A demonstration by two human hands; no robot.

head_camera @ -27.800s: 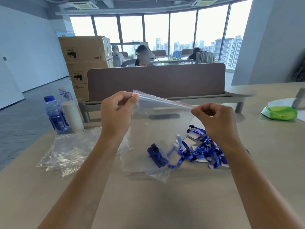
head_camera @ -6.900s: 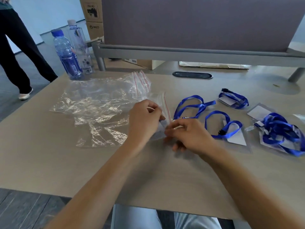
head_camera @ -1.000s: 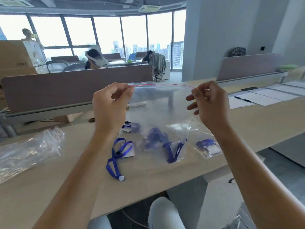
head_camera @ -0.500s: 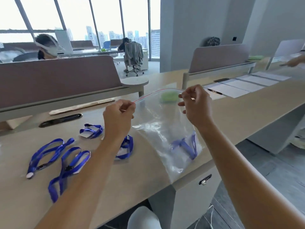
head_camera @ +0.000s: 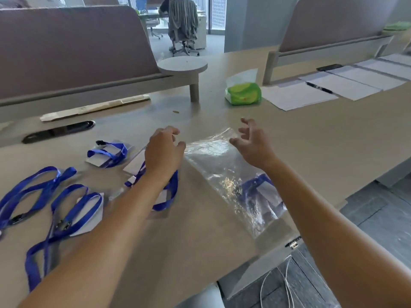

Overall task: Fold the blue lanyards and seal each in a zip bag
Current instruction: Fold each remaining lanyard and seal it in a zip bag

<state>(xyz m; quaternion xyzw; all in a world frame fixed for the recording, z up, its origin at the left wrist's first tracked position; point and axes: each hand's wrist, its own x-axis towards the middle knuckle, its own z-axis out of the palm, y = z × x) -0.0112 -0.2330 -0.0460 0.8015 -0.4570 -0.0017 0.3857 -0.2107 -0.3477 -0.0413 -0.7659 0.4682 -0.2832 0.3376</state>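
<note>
Both grips hang apart, holding nothing: left hand (head_camera: 163, 150) and right hand (head_camera: 253, 144) flank the top of the zip bag (head_camera: 224, 172), which lies on the tabletop (head_camera: 200, 230) with a folded blue lanyard (head_camera: 258, 185) inside, under the right wrist.

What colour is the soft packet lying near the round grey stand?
Bright green soft packet with some yellow, seen best in the head view.

The tan desk (head_camera: 311, 152) carries a clear zip bag (head_camera: 224, 172) holding a blue lanyard (head_camera: 255, 183), loose blue lanyards (head_camera: 66, 203) at left, a green packet (head_camera: 243, 93), and white papers (head_camera: 298, 96) with a pen (head_camera: 319, 87).
</note>
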